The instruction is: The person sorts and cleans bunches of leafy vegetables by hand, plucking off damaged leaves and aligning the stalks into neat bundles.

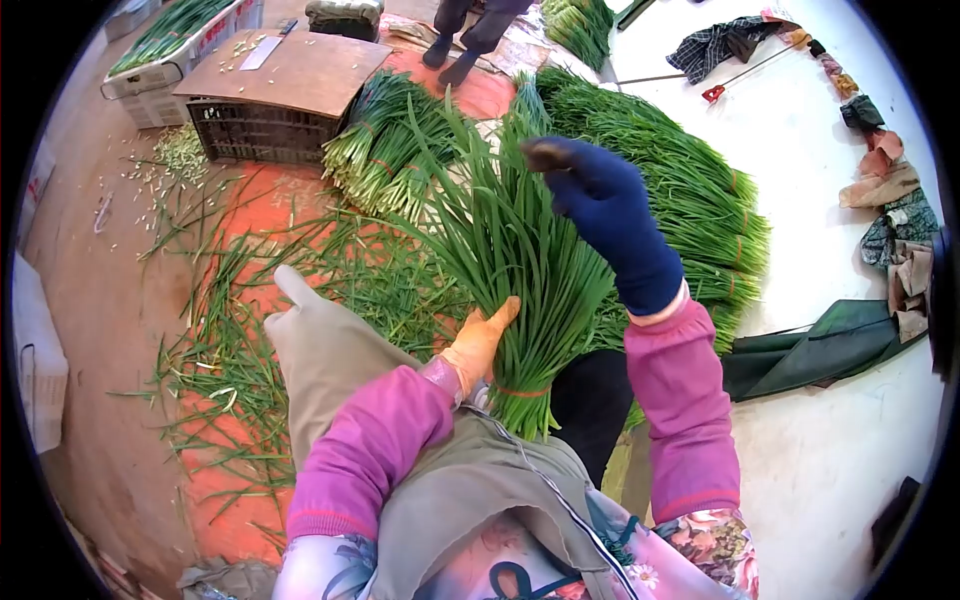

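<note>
A thick bunch of garlic chives [535,260] stands upright over my lap, tied near its pale cut ends with an orange band [522,392]. My left hand [480,340], in an orange glove, is closed around the bunch's left side above the band. Raised beside the leaf tops on the right is my right hand [600,195], in a dark blue glove with dark fingertips. Its fingers and thumb look apart, and nothing shows in them. A grey-brown cloth [340,350] covers my lap and knee.
Tied chive bundles [690,190] lie in a row at right, with more bundles [390,150] ahead. Loose leaves [235,370] litter the orange sheet [215,510]. A board [290,75] with a knife [262,50] covers a dark crate [265,135]. Another person's legs [470,25] stand beyond.
</note>
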A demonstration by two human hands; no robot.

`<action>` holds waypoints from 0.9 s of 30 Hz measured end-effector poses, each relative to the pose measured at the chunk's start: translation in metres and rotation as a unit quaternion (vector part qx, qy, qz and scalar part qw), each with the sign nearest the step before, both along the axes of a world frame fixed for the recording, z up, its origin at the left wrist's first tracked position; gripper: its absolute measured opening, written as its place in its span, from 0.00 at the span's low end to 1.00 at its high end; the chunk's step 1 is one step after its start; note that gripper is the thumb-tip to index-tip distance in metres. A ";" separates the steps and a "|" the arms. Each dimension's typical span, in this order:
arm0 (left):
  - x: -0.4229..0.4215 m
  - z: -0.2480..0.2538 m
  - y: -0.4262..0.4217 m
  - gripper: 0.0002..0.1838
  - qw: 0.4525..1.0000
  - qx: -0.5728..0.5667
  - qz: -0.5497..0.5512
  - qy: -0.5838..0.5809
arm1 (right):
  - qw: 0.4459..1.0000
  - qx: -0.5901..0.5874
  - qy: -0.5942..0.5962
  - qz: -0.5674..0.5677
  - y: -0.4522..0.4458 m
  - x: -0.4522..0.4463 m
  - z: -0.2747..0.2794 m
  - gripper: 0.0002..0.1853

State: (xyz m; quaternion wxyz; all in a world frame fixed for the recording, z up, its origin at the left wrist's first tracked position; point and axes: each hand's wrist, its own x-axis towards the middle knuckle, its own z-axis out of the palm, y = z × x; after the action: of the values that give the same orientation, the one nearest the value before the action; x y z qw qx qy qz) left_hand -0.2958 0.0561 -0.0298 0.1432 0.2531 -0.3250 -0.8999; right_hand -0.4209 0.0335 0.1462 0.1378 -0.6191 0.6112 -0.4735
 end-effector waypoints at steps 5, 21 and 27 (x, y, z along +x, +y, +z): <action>0.008 0.014 -0.006 0.42 0.998 -0.021 -0.033 -0.042 | 0.909 0.085 0.405 0.045 -0.012 -0.008 -0.015 0.21; -0.001 -0.002 -0.002 0.40 0.998 0.057 -0.001 -0.011 | 0.858 0.155 0.488 -0.035 0.036 -0.053 -0.008 0.18; -0.001 -0.002 -0.003 0.39 0.998 0.024 0.014 -0.050 | 0.807 0.209 0.552 0.005 0.061 -0.036 0.020 0.17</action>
State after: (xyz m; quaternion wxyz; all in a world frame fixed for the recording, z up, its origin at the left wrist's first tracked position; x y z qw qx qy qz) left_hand -0.2968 0.0533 -0.0321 0.1328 0.3058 -0.3069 -0.8914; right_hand -0.4574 0.0947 0.1662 -0.0938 -0.7355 0.6653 0.0878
